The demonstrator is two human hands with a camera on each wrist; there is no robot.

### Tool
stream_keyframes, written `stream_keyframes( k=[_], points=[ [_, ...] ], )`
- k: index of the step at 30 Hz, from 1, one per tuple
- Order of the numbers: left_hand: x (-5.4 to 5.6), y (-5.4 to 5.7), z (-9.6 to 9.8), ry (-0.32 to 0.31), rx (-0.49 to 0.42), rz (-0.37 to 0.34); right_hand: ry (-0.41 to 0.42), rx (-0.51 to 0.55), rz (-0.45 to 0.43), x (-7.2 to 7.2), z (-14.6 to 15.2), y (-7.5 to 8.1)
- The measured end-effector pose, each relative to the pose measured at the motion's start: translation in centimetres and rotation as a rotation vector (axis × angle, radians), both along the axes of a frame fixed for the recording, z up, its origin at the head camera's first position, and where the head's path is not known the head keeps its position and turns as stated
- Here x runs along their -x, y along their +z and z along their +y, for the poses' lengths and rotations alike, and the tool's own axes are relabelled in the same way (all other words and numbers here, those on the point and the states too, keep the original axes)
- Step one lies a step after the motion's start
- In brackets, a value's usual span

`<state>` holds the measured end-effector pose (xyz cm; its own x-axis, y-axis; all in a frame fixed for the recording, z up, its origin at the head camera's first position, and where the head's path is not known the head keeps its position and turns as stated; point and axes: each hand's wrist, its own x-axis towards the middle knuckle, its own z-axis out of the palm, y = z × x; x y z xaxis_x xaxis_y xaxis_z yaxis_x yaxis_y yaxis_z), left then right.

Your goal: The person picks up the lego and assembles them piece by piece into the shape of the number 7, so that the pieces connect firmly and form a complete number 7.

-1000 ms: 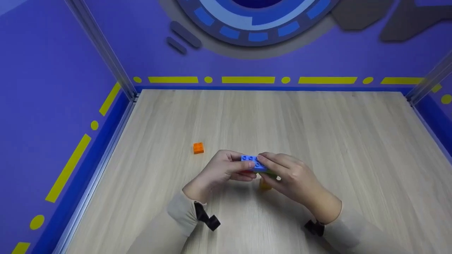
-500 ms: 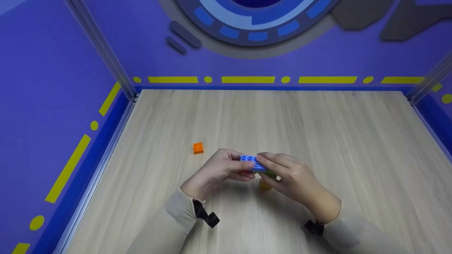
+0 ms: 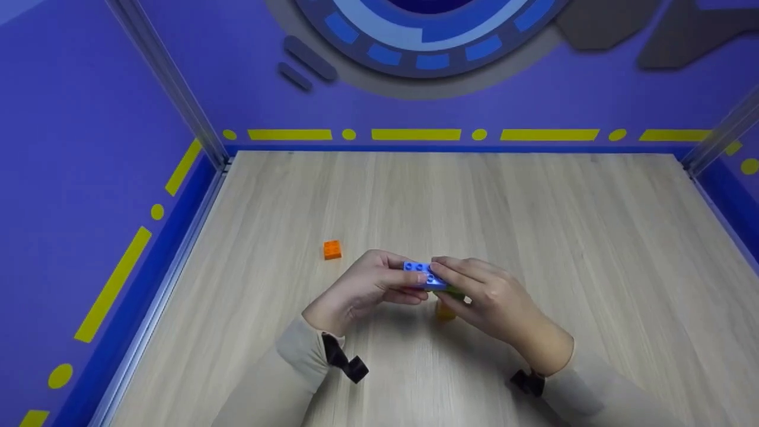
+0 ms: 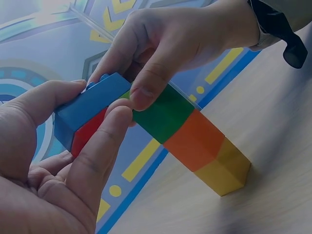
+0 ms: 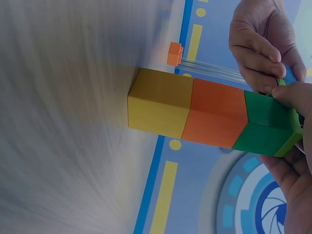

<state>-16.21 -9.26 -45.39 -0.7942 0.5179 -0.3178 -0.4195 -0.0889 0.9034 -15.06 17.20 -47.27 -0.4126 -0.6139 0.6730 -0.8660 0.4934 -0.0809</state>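
Left hand pinches blue plastic brick; right hand grips green plastic block under its thumb; level pressure should suit.

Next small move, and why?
Probably press the blue brick down onto the tower: the left hand pinches it with the red brick beneath, the right hand grips the tower's top end, and whether it's fully seated can't be seen.
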Motion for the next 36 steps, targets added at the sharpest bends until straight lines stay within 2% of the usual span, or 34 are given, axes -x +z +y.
stream_keyframes(
  k=[4, 7, 9, 11, 16, 19, 21, 26, 32, 36],
  points=[
    [-0.1, 0.0, 0.3, 0.015, 0.012, 0.018, 0.006, 0.02, 0.003, 0.0, 0.0, -0.1],
    [-0.1, 0.1, 0.5, 0.022, 0.024, 0.038, 0.019, 0.067, -0.07, -0.1, 0.1, -0.3],
    [0.0, 0.2, 0.6, 0.024, 0.032, 0.046, 0.024, 0.12, -0.179, -0.3, 0.2, -0.5],
    [0.0, 0.2, 0.7, 0.027, 0.043, 0.046, 0.009, 0.182, -0.35, -0.6, 0.5, -0.7],
    [0.0, 0.2, 0.6, 0.033, 0.076, 0.039, -0.098, 0.3, -0.739, -1.1, 1.4, -1.3],
    [-0.1, 0.2, 0.4, 0.033, 0.098, 0.047, -0.118, 0.364, -0.879, -1.0, 1.8, -1.8],
    [-0.1, 0.1, 0.4, 0.037, 0.104, 0.051, -0.101, 0.414, -0.943, -0.8, 1.9, -2.1],
    [-0.3, -0.1, 0.4, 0.041, 0.103, 0.042, -0.044, 0.471, -1.007, -0.3, 2.1, -2.8],
    [-0.6, -0.1, 0.2, 0.015, 0.085, 0.025, -0.004, 0.46, -0.956, 0.0, 2.2, -3.1],
    [-0.7, 0.0, 0.1, -0.011, 0.103, 0.042, -0.008, 0.456, -0.95, 0.0, 2.2, -3.2]
  ],
)
